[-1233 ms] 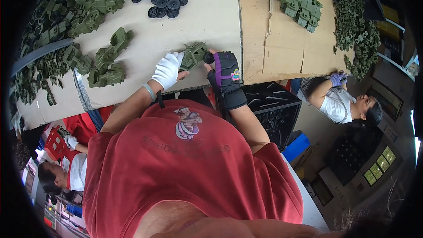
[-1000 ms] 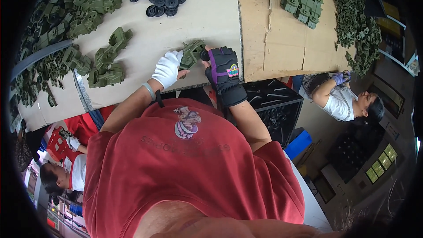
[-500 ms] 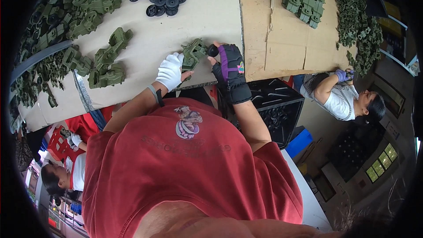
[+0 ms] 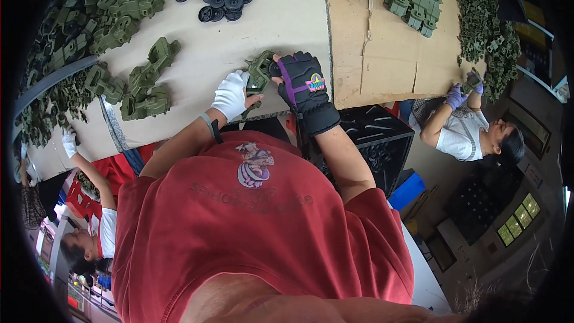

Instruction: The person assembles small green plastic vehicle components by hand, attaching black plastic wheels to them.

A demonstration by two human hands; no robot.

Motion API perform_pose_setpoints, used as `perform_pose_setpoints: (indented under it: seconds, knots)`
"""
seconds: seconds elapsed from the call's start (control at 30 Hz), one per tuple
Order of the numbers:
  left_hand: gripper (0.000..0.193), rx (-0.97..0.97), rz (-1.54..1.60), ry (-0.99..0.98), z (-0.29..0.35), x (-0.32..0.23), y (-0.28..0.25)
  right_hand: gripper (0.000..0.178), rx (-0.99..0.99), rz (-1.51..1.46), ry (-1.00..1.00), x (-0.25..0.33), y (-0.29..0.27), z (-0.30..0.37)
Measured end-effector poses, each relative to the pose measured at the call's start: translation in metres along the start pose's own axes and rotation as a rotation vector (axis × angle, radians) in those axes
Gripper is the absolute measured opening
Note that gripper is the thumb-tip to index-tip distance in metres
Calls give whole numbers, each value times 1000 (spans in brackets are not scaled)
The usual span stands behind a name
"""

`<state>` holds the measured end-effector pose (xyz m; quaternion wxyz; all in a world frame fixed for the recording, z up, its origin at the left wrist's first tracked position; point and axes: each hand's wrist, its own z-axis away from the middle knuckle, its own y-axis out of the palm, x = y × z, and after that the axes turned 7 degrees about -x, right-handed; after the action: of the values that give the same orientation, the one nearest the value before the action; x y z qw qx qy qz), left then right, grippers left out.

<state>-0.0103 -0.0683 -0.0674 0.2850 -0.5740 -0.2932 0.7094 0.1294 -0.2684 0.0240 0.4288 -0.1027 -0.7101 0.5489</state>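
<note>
My left hand, in a white glove, is closed around a dark green plastic toy vehicle body near the table's front edge. My right hand wears a black and purple fingerless glove. Its fingertips pinch a black wheel against the right side of the vehicle body; the glove partly hides the contact. Farther off lies a heap of loose black wheels. To the left of my hands, several green vehicle bodies rest on the table.
A big pile of green vehicles fills the far left. More green bodies sit in rows on the cardboard sheet at right, with small green parts beyond. A black crate stands below the table's right edge. Co-workers sit on both sides.
My right hand has moved left and turned, bringing the wheel from beside the vehicle body against it. My left hand stays put. A co-worker's gloved hand at left now reaches toward the parts.
</note>
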Motion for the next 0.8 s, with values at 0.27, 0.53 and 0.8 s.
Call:
perform_pose_setpoints:
  seconds: [0.27,0.53,0.8]
  knots:
    - [72,229,37,-151,-16,-7,-19,45,-295,-203,125,-1,-17,-42]
    - [85,99,-7,-21,-11,6,6,31,92,51,-242,21,37,-85]
    - [79,84,159,-16,-8,8,8,25,147,211,-26,28,27,-93]
